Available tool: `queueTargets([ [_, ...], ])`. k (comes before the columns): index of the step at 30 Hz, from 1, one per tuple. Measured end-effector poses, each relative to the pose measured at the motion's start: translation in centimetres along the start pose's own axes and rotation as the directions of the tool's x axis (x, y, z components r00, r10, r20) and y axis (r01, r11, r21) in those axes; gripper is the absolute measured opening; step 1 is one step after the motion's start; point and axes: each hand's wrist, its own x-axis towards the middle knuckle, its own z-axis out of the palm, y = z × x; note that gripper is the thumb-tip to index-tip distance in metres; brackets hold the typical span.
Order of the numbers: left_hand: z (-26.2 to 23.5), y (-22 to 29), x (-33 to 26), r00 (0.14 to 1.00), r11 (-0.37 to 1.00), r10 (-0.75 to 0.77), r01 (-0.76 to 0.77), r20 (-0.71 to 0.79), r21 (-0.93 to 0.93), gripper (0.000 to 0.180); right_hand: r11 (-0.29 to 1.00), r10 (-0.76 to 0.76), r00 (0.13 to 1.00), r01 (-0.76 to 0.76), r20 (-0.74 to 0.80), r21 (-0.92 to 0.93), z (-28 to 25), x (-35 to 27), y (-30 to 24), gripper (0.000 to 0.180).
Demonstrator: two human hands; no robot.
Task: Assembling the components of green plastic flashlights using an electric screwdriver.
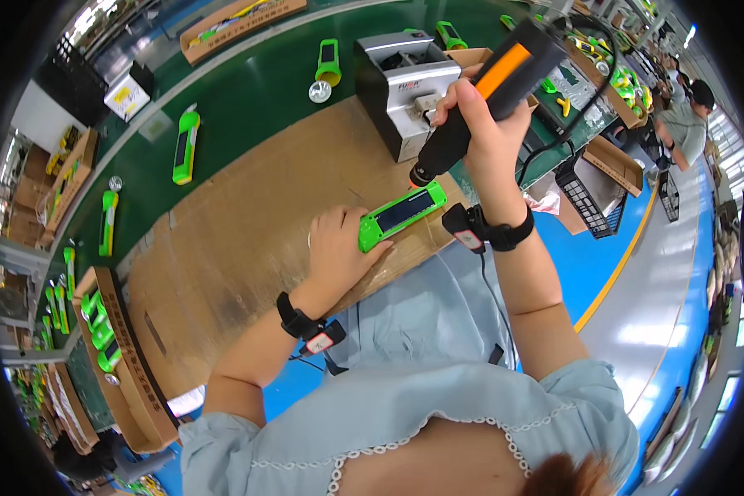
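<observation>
My left hand (336,252) holds the end of a bright green flashlight body (403,212) with a dark panel, which lies on the cardboard sheet (248,223). My right hand (489,136) is wrapped round a black electric screwdriver (450,145) with an orange stripe, tilted so its tip points down and left. That tip is over the far edge of the flashlight body; whether it touches cannot be made out. Just beyond stands a grey metal screw feeder (405,95), close to my right fingers. A cable runs from the screwdriver's upper end.
On the green bench (248,107) lie a flashlight with a silver reflector (326,66) and another green flashlight (186,147). At left a cardboard box (128,388) holds several green parts. To the right are a black crate (591,198) and a person (688,124) in grey.
</observation>
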Motion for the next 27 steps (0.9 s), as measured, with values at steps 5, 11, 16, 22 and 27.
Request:
queueTargets([
  [5,-0.2,-0.4,-0.1,0.999,0.998,0.008,-0.011,-0.048,-0.068,0.043,0.974,-0.142,0.987,0.127,-0.070,-0.190,0.1,-0.3,-0.4,0.033],
  [11,-0.9,-0.3,-1.2,0.998,0.999,-0.046,0.045,-0.034,-0.025,0.043,0.929,-0.339,0.907,0.281,-0.250,-0.243,-1.9,3.9,0.7,0.028],
  [16,-0.8,-0.1,-1.7,0.997,0.998,-0.046,0.043,-0.063,-0.044,0.044,0.933,-0.325,0.910,0.264,-0.258,-0.246,-2.5,5.7,2.4,0.028],
  [22,-0.4,0.0,-2.1,0.995,0.998,-0.042,0.038,-0.090,-0.044,0.043,0.959,-0.256,0.937,0.214,-0.238,-0.188,-2.5,5.9,2.6,0.032],
  [27,-0.2,-0.1,-1.9,0.994,0.999,-0.001,-0.004,-0.110,-0.043,0.042,0.940,-0.301,0.927,0.248,-0.225,-0.235,-2.2,6.4,3.7,0.033],
])
